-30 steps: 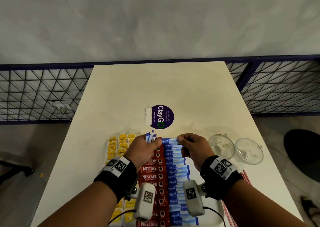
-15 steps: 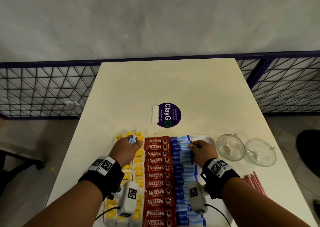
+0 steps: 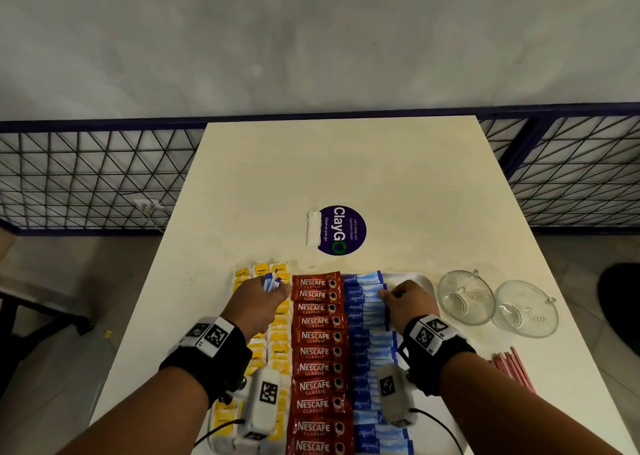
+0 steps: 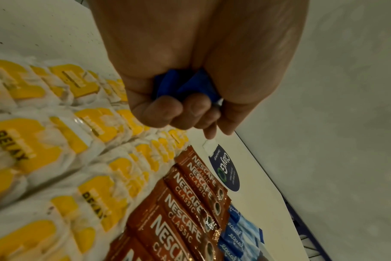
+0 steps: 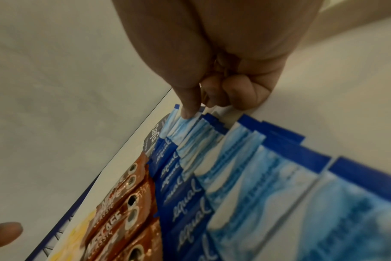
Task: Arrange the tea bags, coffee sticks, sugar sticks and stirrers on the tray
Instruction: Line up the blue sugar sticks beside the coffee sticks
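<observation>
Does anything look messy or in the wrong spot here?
Mostly it's tidy. The red stirrers lie on the table, off to the right of the tray, not on it yet. A few blue sugar sticks are bunched in the left hand instead of lying in their row. Nothing looks spilled or torn.

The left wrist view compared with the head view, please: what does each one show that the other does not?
Only the left wrist view shows the fingers curled round the blue ends of the sugar sticks from below. Only the head view shows the right hand at the blue sugar row, two glass cups and red stirrers on the table. Both show the tea bags, Nescafe sticks and the ClayGo sticker.
</observation>
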Demonstrator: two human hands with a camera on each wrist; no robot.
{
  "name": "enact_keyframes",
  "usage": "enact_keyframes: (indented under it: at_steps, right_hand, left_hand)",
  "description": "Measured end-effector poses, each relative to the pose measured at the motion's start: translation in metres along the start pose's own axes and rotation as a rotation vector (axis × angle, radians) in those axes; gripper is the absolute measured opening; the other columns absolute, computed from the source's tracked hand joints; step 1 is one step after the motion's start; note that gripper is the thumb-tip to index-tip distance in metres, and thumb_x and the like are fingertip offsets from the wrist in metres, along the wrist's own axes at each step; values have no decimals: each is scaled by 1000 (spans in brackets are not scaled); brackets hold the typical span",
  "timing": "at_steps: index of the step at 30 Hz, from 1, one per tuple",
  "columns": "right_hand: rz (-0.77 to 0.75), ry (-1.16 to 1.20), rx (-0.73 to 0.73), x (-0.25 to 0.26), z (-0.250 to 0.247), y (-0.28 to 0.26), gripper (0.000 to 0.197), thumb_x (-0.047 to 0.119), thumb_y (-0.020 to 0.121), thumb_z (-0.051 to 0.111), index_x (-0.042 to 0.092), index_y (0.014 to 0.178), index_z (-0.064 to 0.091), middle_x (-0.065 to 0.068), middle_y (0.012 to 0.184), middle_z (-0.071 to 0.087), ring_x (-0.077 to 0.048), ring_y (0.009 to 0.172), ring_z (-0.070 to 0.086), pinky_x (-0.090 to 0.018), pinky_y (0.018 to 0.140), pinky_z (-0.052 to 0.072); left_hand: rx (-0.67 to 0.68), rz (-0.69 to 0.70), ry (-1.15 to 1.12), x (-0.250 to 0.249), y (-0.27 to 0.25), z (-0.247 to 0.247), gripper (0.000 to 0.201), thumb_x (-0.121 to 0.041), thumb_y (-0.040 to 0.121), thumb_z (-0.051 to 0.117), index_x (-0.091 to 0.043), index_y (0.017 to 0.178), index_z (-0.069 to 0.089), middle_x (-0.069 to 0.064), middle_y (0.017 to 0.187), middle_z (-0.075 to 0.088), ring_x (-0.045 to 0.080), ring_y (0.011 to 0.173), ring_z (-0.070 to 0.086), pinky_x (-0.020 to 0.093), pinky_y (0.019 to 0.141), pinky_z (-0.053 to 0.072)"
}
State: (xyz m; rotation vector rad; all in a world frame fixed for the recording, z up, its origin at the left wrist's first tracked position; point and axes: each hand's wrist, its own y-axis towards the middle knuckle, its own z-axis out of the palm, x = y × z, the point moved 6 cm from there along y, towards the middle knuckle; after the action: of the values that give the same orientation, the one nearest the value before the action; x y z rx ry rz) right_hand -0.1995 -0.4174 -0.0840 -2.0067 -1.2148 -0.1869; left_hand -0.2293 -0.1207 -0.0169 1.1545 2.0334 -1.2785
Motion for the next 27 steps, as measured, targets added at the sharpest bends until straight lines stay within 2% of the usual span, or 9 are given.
enact_keyframes:
  at_steps: [4, 8, 11, 13, 14, 16, 19, 22, 27]
  right_hand:
    - [-25, -17, 1, 0, 0, 0, 32, 55, 84, 59, 23, 84, 60, 2, 75, 65, -21, 77, 61, -27, 69, 45]
    - [-24, -34, 6, 2, -3, -3, 37, 56, 84, 58, 20, 81, 61, 1, 72, 65, -20, 72, 61, -27, 65, 44]
    - [-68, 68, -58, 21, -20, -24, 38, 54, 86, 57, 17, 86, 56, 4, 64, 59, -10, 58, 55, -23, 52, 37]
    - [-228, 124, -77, 49, -29, -44, 35, 57, 87, 55, 22, 86, 55, 8, 68, 59, -5, 59, 54, -18, 52, 38]
    - [-330, 149, -38, 66, -29, -55, 32, 58, 86, 55, 25, 86, 56, 10, 72, 61, -4, 64, 57, -18, 56, 41]
    - [-503, 256, 128, 98, -22, -75, 23, 50, 87, 59, 27, 89, 62, 11, 80, 65, -2, 72, 60, -18, 63, 44]
    - [-609, 350, 299, 123, -15, -94, 14, 40, 85, 67, 26, 86, 65, 9, 77, 66, 3, 64, 57, -13, 62, 43]
    - [-603, 397, 327, 125, -20, -95, 13, 31, 85, 69, 22, 77, 64, 11, 64, 61, 5, 51, 51, -14, 55, 40]
    - [-505, 471, 269, 116, -25, -88, 16, 25, 91, 62, 17, 77, 62, 11, 58, 56, 2, 44, 46, -20, 52, 39]
  left_hand:
    - [9, -18, -38, 0, -3, 1, 26, -28, 93, 61, -13, 73, 52, 3, 52, 36, 22, 44, 32, 29, 48, 33]
    - [26, -21, -55, -3, -7, 3, 22, -27, 93, 61, -13, 77, 55, -1, 50, 35, 18, 42, 31, 26, 45, 33]
    - [148, 4, -173, -11, -16, 10, 20, -20, 94, 61, -11, 77, 54, -1, 50, 37, 16, 40, 31, 24, 44, 32]
    - [279, 35, -229, -19, -24, 18, 24, -20, 94, 62, -8, 74, 54, 8, 55, 45, 18, 39, 36, 24, 43, 35]
    - [338, 43, -246, -24, -28, 22, 24, -20, 93, 62, -7, 74, 55, 13, 58, 49, 19, 40, 40, 25, 43, 37]
    - [417, 38, -264, -34, -34, 29, 21, -19, 93, 63, -8, 76, 58, 12, 60, 56, 20, 41, 45, 24, 43, 39]
    - [507, 50, -256, -53, -43, 39, 14, -12, 94, 59, -9, 80, 59, 8, 58, 58, 17, 39, 46, 21, 41, 36]
    - [534, 81, -273, -64, -44, 43, 14, -6, 94, 57, -8, 80, 59, 8, 58, 61, 14, 35, 46, 17, 38, 34]
    - [497, 92, -316, -65, -42, 37, 12, -10, 95, 58, -12, 83, 60, 10, 65, 64, 13, 37, 44, 18, 39, 34]
